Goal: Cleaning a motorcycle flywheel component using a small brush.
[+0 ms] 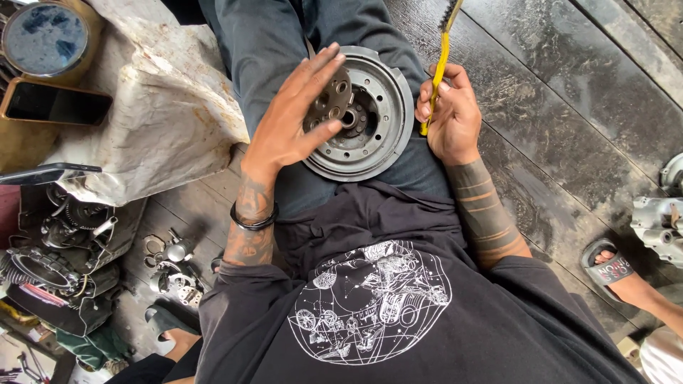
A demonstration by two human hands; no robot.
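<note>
A round grey metal clutch drum [380, 124] rests on my lap, on my dark trousers. My left hand [295, 114] lies flat over its left side with fingers spread, pressing a smaller dark perforated plate [333, 99] into the drum. My right hand [448, 114] sits at the drum's right rim, closed around the handle of a yellow wire brush [440, 60] that points up and away from me, bristles at the top.
A dirty white sack [167, 107] lies to the left, with a phone [53, 105] and a round tin [44, 37] beside it. Engine parts [64, 263] and small metal pieces [174, 267] crowd the lower left. Another person's sandalled foot [612, 267] and a grey casing [658, 220] are at right.
</note>
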